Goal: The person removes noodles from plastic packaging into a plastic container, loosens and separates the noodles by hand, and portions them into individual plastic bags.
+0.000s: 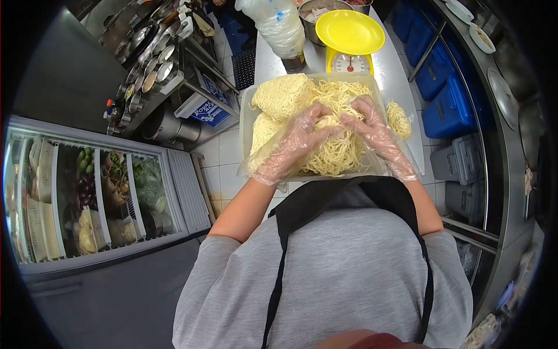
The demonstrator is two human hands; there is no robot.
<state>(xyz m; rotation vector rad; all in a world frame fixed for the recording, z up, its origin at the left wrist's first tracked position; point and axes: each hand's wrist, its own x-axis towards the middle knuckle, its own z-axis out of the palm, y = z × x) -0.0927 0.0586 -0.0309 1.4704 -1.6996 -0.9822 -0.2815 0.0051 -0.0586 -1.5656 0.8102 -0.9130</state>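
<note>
Left hand [297, 139], right hand [372, 125]: clear-gloved, half-curled; stringy pale-yellow noodles [334, 156] are held between them.
Translucent rectangular plastic tub [246, 116]: noodles are heaped inside.
Strands [350, 142]: apparently being loosened; gentle parting seems called for next.

Some fingertips of your left hand [299, 139] and right hand [369, 119], toward 1 o'clock, are lost among the noodles [340, 158], so you can't tell how firmly either grips. The noodles hide most of the tub's [246, 125] floor. At 1 o'clock, the scale dial's [350, 64] figures are too small to read. The top edge cuts off the plastic bag [273, 29] at 12 and another person [219, 2] at 11.
</note>
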